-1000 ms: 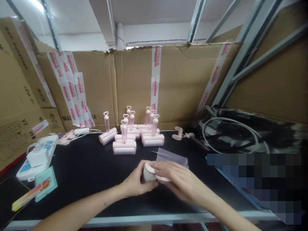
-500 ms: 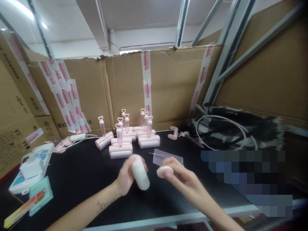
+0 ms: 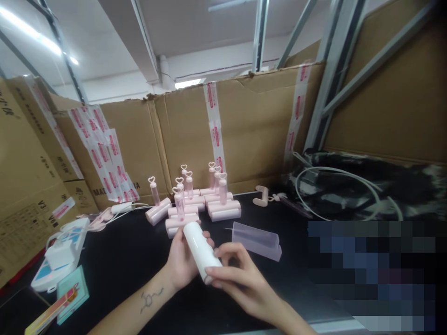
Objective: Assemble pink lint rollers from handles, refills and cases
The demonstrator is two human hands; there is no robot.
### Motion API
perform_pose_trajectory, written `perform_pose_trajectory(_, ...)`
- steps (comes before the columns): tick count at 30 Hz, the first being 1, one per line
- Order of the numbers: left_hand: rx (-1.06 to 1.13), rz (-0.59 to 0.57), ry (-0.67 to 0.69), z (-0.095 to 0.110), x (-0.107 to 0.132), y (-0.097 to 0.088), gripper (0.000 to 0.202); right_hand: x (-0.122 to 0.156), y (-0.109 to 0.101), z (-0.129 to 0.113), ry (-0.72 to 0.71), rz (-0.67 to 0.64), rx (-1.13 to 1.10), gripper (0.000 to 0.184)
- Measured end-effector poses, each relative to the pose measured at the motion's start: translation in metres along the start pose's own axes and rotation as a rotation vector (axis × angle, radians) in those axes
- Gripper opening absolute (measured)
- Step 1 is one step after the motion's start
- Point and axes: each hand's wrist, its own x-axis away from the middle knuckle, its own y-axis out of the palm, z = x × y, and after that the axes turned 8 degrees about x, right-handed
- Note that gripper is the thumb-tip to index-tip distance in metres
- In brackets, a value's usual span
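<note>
My left hand (image 3: 183, 263) is wrapped around a white lint roll (image 3: 199, 246), tilted with its upper end pointing away from me. My right hand (image 3: 244, 279) grips the roll's near end, thumb and fingers on either side. A small pale pink edge (image 3: 208, 280) shows at that end; the rest of this piece is hidden by the fingers and roll. To the right lies a translucent lilac cover (image 3: 256, 241) on the black table. Beyond my hands stand several pink lint rollers (image 3: 225, 210) with heart-topped handles (image 3: 222, 188).
A pale pink bracket (image 3: 261, 196) lies at the back right, beside a coiled white cable (image 3: 337, 170). At left are a white power strip (image 3: 61, 251) and a teal box (image 3: 74, 293). Cardboard (image 3: 258, 135) walls the back.
My right hand has moved left, bringing the pale pink round piece to the roll's near end. The two hands now meet on the roll. The view has shifted slightly.
</note>
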Motion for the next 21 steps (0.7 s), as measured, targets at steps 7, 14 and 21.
perform_pose_trajectory(7, 0.039, -0.057, -0.127, 0.004, 0.011, -0.006, 0.036, -0.001, -0.004, 0.007, 0.017, 0.038, 0.165, 0.026)
perform_pose_trajectory(14, -0.12, -0.189, -0.144, 0.009, 0.017, -0.006, 0.05, -0.016, -0.053, 0.039, 0.047, -0.221, 0.269, 0.023)
perform_pose_trajectory(21, -0.193, -0.032, -0.129, 0.014, 0.009, -0.011, 0.047, -0.049, -0.123, 0.191, 0.598, -0.484, 0.835, 0.015)
